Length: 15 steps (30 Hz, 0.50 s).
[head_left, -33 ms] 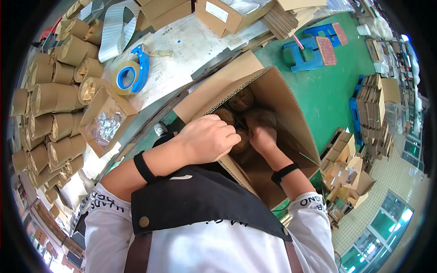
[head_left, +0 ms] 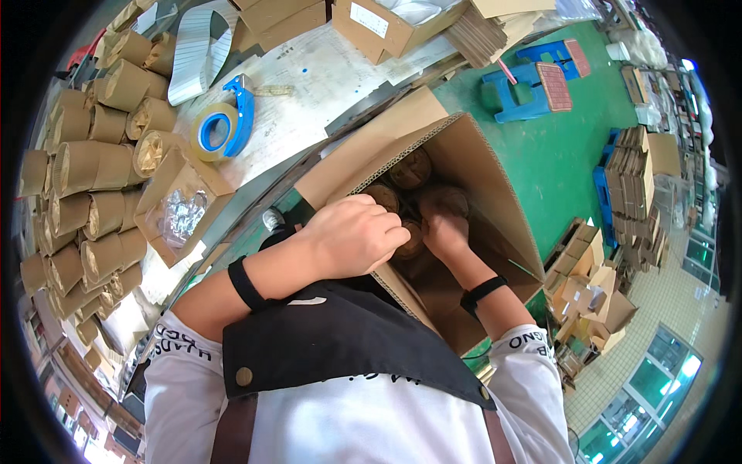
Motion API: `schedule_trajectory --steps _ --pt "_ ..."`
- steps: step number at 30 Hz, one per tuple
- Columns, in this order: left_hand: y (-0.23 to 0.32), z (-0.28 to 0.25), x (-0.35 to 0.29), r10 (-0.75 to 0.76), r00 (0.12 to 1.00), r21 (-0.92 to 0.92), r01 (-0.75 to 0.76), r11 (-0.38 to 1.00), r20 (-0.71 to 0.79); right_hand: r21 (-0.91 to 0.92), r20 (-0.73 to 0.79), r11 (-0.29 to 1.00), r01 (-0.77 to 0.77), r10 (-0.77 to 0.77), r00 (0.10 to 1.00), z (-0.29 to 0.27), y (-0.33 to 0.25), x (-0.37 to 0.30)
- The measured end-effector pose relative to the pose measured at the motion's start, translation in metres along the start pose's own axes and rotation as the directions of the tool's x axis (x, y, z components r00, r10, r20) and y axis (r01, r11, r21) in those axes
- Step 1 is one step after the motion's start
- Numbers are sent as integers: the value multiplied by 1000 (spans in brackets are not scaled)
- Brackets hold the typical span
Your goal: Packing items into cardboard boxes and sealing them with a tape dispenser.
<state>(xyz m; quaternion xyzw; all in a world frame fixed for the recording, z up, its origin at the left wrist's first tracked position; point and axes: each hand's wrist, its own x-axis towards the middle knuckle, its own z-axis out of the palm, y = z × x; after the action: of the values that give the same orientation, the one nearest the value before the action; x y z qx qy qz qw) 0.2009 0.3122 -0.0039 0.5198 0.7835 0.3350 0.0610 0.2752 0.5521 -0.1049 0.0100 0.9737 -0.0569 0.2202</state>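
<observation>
A tall open cardboard box (head_left: pixel 495 178) stands in front of me, slightly right of centre. Several brown paper-wrapped rolls (head_left: pixel 410 168) stand upright in its shadowed bottom. My left hand (head_left: pixel 357 237) is curled closed over the box's left rim; its fingertips are hidden. Down inside the box, my right hand (head_left: pixel 446 232) is closed against one wrapped roll (head_left: pixel 454 201). Shadow hides part of its fingers. Another roll (head_left: pixel 412 238) sits between my two hands.
At left, a worktable (head_left: pixel 290 116) carries stacked paper-wrapped rolls (head_left: pixel 81 166), a blue tape dispenser (head_left: pixel 241 116) and a small carton (head_left: pixel 185 209) with clear plastic inside. Blue stools (head_left: pixel 518 93) stand on the green floor, far right. Flattened cardboard (head_left: pixel 630 174) is piled at right.
</observation>
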Motion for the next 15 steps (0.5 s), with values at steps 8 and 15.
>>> schedule_trajectory --steps 8,15 --pt "-2 2 1 -5 1000 -3 5 1000 21 -76 130 996 43 -32 991 1 -21 10" --pt "1 1 3 4 999 7 -4 1000 36 -163 -3 976 147 -149 989 44 18 7"
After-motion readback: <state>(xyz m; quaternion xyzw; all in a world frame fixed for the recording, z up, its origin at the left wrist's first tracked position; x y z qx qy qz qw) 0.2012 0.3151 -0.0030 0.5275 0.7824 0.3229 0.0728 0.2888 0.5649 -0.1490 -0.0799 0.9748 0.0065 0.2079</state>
